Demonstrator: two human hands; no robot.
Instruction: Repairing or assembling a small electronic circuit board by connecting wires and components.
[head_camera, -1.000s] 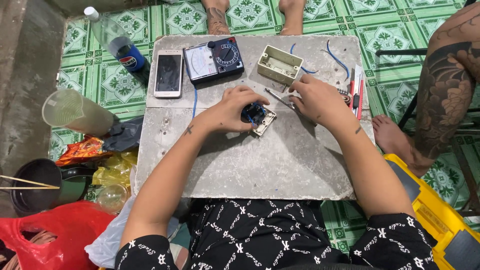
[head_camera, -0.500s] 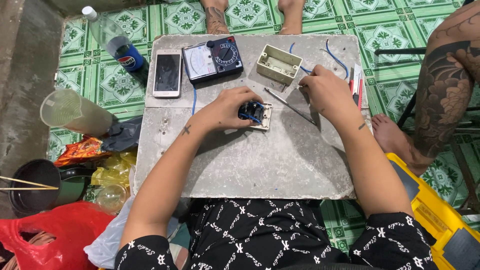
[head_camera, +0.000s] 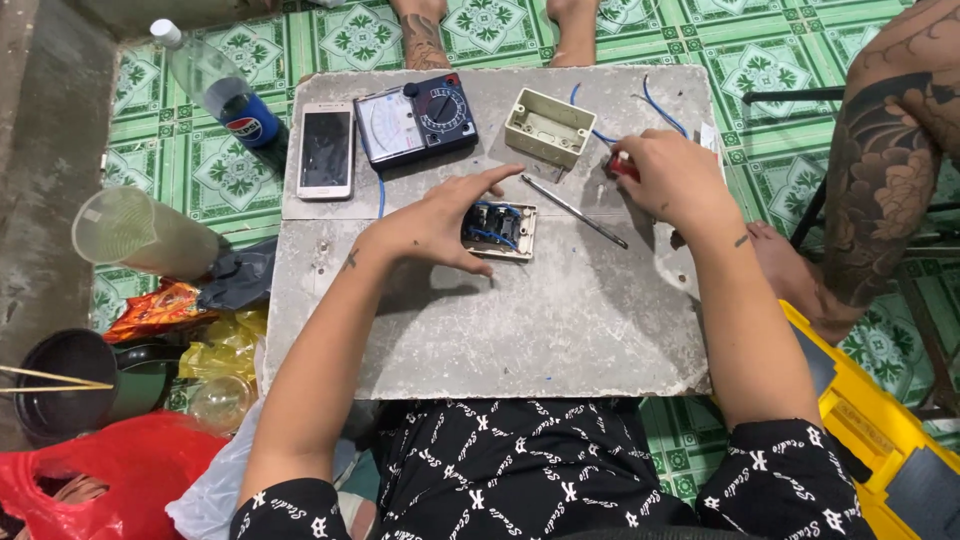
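Note:
On a grey slab (head_camera: 560, 330) lies a white switch plate (head_camera: 502, 229) turned face down, with blue wires across its back. My left hand (head_camera: 435, 222) holds it by its left side, index finger stretched over the top. My right hand (head_camera: 672, 178) is farther right, closed around a red-handled tool (head_camera: 620, 166) near the slab's right edge. A thin metal rod (head_camera: 575, 212) lies between the two hands. A beige electrical box (head_camera: 548, 127) sits just behind, with blue wires (head_camera: 662, 104) trailing beside it.
An analog multimeter (head_camera: 418, 121) and a phone (head_camera: 326, 150) lie at the slab's back left. A soda bottle (head_camera: 222, 88), plastic cup (head_camera: 140, 236), bags and a bowl crowd the floor to the left. A tattooed person (head_camera: 885, 160) sits at right; a yellow case (head_camera: 880, 430) lies lower right.
My right hand has drawn away from the switch plate toward the right edge and closed on the red-handled tool. My left hand stays on the plate.

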